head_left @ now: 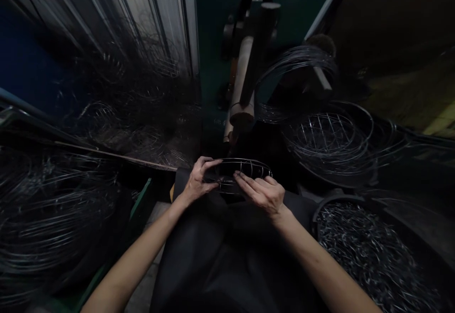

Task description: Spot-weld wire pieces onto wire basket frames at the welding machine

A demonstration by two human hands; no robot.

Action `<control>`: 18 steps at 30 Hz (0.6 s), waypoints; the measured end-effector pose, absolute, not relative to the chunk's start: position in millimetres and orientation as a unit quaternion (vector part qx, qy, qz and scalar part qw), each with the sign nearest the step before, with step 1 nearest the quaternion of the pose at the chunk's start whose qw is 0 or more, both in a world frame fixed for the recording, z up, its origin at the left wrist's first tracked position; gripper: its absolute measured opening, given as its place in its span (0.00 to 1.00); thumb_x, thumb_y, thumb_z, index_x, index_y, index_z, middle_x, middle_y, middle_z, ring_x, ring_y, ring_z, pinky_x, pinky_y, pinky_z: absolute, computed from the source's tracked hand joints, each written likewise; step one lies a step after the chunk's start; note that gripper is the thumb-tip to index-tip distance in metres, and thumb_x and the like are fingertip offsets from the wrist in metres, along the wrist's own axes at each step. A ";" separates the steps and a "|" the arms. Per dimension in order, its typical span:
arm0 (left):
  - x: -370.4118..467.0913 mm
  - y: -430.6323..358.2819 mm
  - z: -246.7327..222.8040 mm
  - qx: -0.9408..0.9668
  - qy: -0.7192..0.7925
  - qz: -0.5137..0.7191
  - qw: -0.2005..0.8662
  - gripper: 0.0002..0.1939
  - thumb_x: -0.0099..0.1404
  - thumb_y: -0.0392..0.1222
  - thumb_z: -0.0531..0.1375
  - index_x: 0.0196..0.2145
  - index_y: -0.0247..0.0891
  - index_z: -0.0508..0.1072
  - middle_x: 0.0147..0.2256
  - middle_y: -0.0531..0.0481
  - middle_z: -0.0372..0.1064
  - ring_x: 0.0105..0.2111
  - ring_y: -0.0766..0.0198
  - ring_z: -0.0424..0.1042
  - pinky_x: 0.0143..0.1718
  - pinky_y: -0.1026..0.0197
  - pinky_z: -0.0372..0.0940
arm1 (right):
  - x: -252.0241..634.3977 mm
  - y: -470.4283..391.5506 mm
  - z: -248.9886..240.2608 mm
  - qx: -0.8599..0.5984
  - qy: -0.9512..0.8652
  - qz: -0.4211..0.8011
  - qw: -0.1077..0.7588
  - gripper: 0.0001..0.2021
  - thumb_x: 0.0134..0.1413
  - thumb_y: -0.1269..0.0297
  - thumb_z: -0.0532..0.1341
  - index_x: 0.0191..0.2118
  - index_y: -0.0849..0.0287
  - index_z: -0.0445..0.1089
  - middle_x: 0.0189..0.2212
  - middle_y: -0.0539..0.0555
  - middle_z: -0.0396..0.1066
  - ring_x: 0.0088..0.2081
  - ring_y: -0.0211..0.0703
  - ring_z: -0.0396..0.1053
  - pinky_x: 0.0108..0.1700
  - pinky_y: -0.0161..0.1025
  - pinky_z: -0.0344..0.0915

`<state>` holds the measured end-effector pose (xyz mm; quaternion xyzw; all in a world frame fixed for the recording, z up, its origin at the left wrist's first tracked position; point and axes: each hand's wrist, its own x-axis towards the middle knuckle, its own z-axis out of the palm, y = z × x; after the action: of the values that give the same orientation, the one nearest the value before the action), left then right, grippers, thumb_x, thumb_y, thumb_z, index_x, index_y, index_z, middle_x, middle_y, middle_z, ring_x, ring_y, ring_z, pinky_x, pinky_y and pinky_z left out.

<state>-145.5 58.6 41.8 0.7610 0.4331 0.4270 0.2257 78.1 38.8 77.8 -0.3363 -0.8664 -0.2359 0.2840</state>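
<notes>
A round wire frame (pixel 241 166) with short cross wires is held over my lap, just in front of the machine. My left hand (pixel 199 180) grips its left side, thumb below and fingers along the upper ring. At the right side, my right hand (pixel 261 190) is closed on the same frame, fingers pointing left across the wires. Just beyond the frame, the machine's copper-coloured electrode arm (pixel 242 109) points down toward it. The lower part of the machine is dark and hard to make out.
A tub (pixel 320 204) of small bent wire pieces stands at right. Behind it lie stacked wire rings with grids (pixel 329 135), and a wire coil (pixel 298 61) hangs by the machine. Wire hoops (pixel 46 227) fill the left. Loose wire (pixel 142 133) lies against corrugated metal.
</notes>
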 end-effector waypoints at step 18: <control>-142.0 83.8 30.8 0.754 0.423 0.461 0.201 0.28 0.55 0.41 0.66 0.53 0.43 0.66 0.45 0.46 0.61 0.47 0.58 0.66 0.49 0.52 0.64 | 85.9 73.4 75.6 -0.276 -0.875 -0.251 0.309 0.15 0.55 0.72 0.60 0.49 0.54 0.72 0.45 0.50 0.73 0.24 0.28 0.64 0.27 0.36 0.53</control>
<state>-142.0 83.8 30.8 0.7539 0.4232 0.4608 0.2007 85.9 73.4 75.6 -0.2761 -0.8749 -0.2511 0.3087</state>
